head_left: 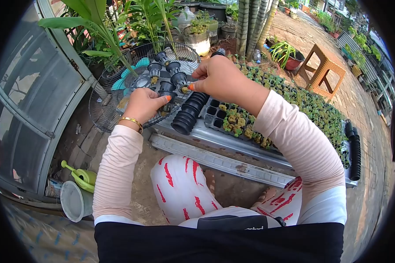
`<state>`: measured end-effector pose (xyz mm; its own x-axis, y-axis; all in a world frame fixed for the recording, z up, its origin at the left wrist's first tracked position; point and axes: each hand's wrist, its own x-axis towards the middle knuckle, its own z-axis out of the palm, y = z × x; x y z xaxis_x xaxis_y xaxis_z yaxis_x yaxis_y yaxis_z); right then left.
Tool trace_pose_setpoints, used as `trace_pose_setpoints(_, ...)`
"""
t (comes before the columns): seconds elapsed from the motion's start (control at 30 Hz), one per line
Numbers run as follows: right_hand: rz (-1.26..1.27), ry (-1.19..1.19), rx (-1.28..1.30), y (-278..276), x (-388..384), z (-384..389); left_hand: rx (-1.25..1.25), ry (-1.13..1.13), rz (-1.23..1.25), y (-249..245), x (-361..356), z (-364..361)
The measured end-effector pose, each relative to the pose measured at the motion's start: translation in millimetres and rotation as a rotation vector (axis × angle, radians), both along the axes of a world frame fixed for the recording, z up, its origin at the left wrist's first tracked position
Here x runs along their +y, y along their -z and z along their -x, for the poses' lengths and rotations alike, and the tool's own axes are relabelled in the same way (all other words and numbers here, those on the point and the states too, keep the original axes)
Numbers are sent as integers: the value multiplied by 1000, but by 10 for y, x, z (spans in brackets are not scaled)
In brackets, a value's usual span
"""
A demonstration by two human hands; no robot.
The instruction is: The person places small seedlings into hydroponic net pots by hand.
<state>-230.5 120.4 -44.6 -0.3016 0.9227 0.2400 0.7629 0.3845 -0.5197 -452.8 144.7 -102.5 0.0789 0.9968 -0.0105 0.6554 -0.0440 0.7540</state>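
Note:
My left hand [142,105] is closed on a black net cup [167,89] over the wire fan grille [102,103]. My right hand [221,79] has thumb and fingers pinched beside another black cup [178,79]; what lies between its fingertips is too small to make out. More black cups with yellowish plugs, such as one cup [154,70], rest on the grille. A stack of black cups [190,113] lies between the grille and the seedling tray [237,120]. Several cells at the tray's near left corner hold no seedlings.
A metal rail [224,162] runs in front of the trays. A row of black cups [354,151] lies at the right end. A woven stool [322,70] stands behind, a green watering can [84,177] and grey bucket [74,201] at lower left.

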Motion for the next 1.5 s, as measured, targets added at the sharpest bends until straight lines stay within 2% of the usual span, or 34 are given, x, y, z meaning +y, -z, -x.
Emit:
trace_pose_setpoints(0.03, -16, -8, 14, -22, -49, -57, 0, 14, 0, 18, 2, 14)
trace_pose_setpoints(0.1, -35, 4, 30, -77, -172, -189, 414, 17, -428, 47, 4, -2)
trace_pose_setpoints(0.17, -92, 35, 116, -154, -316, -347, 412, 23, -356, -227, -139, -225)
trace_pose_setpoints(0.23, -75, 77, 152, -235, -459, -536, 140, 107, -415, -394, -226, -486)
trace_pose_setpoints(0.33, -288, 158, 171, -309, -687, -899, -144, 338, -442, -650, -352, -1092)
trace_pose_setpoints(0.47, -410, 338, 174, -369, -1120, -1552, -168, 665, -495, -902, -604, -2057)
trace_pose_setpoints(0.57, -293, 531, 175, -444, -1619, -2128, -229, 885, -474, -961, -859, -2802)
trace_pose_setpoints(0.63, -398, 596, 197, -421, -1985, -2503, -147, 971, -537, -985, -1073, -3233)
trace_pose_setpoints(0.77, -345, 855, 223, -145, -2672, -3198, -14, 1118, -631, -870, -1431, -4004)
trace_pose_setpoints(0.87, -280, 1005, 39, 189, -3008, -3362, 66, 1259, -599, -657, -1610, -4456)
trace_pose_setpoints(0.9, -222, 1046, 4, 306, -3069, -3409, 178, 1269, -627, -627, -1684, -4563)
trace_pose_setpoints(0.97, -288, 1033, -54, 525, -3137, -3439, 243, 1326, -636, -515, -1757, -4789)
trace_pose_setpoints(1.0, -249, 1017, -122, 608, -3157, -3477, 251, 1336, -639, -472, -1781, -4893)
trace_pose_setpoints(1.07, -158, 1000, -125, 751, -3133, -3549, 440, 1309, -626, -403, -1804, -5092)
trace_pose_setpoints(1.2, -81, 968, -132, 950, -3041, -3638, 564, 1332, -629, -276, -1792, -5328)
trace_pose_setpoints(1.27, -78, 959, -134, 1007, -3012, -3700, 573, 1345, -640, -235, -1791, -5384)
trace_pose_setpoints(1.43, -305, 998, 125, 735, -3097, -3784, 558, 1412, -619, -397, -1797, -5402)
trace_pose_setpoints(1.5, -380, 990, 244, 650, -3122, -3876, 359, 1471, -665, -465, -1740, -5431)
